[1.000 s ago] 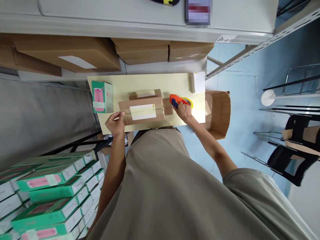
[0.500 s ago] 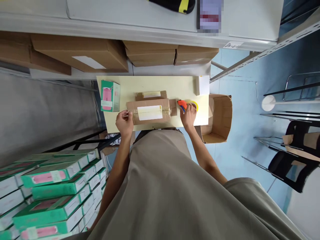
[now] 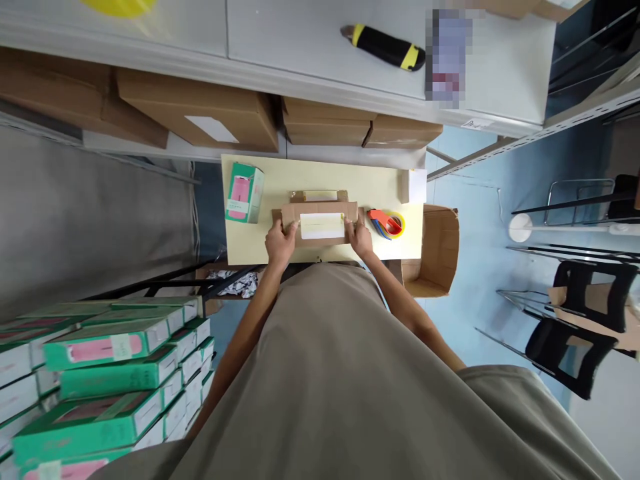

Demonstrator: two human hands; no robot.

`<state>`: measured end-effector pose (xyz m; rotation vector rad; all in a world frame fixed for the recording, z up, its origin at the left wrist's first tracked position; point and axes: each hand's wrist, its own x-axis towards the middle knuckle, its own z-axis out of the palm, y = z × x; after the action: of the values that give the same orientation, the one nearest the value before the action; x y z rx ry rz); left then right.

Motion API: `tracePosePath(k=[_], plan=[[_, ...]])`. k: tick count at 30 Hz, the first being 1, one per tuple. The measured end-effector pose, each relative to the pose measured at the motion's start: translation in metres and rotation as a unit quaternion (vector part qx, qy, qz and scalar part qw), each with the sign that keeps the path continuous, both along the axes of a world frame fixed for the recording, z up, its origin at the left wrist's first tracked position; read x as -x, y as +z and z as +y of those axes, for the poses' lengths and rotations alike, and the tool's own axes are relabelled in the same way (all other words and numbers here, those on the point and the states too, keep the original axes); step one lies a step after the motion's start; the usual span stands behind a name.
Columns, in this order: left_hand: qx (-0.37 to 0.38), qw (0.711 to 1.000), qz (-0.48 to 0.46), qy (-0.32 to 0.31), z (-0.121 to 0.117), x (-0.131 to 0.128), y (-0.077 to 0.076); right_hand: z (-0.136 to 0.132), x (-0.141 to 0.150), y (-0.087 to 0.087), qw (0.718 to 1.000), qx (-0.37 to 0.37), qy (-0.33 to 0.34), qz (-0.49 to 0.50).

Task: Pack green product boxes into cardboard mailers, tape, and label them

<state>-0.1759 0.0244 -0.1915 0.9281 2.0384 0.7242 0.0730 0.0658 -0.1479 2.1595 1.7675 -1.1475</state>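
Observation:
A brown cardboard box [image 3: 320, 207] with a white label [image 3: 323, 227] on top lies in front of me on the table. My left hand [image 3: 281, 244] is closed on its left end, the thumb on top. At the opposite end my right hand [image 3: 360, 239] grips it in the same way, thumb by the label. Flaps show at both ends, partly hidden by my fingers. Just behind stands another, smaller-looking cardboard box [image 3: 297, 197], also labelled. To the right of my right hand lies an orange and blue tape dispenser [image 3: 383, 220] with a yellow-edged roll.
The cream table [image 3: 245, 247] also bears a green box with a pink cup picture [image 3: 241, 193] and a white box [image 3: 414, 185]. An open carton [image 3: 440, 253] stands right. Above, a shelf [image 3: 300, 40] holds a black-yellow knife [image 3: 385, 47]. Green boxes [image 3: 110, 373] are stacked lower left.
My right hand has let go of the tape dispenser, left it on the table, and moved left onto the box's right end. My left hand still holds the left end. The view has shifted.

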Motion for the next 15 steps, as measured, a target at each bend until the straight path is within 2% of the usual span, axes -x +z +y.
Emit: tracePosePath(k=[3, 5, 9, 12, 15], plan=[[-0.027, 0.996, -0.081, -0.037, -0.004, 0.021, 0.011, -0.005, -0.004, 0.013, 0.999, -0.026, 0.000, 0.036], [-0.063, 0.990, -0.120, -0.031, -0.012, 0.034, 0.021, -0.012, -0.006, 0.026, 0.992, -0.080, -0.013, 0.093], [-0.110, 0.983, -0.145, -0.017, -0.030, 0.055, 0.033, -0.025, -0.017, 0.044, 0.948, -0.216, -0.087, 0.215], [-0.114, 0.978, -0.174, -0.016, -0.038, 0.062, 0.023, -0.033, -0.025, 0.035, 0.926, -0.218, -0.158, 0.266], [-0.070, 0.979, -0.189, 0.001, -0.038, 0.061, 0.000, -0.040, -0.026, 0.007, 0.925, -0.140, -0.198, 0.293]])
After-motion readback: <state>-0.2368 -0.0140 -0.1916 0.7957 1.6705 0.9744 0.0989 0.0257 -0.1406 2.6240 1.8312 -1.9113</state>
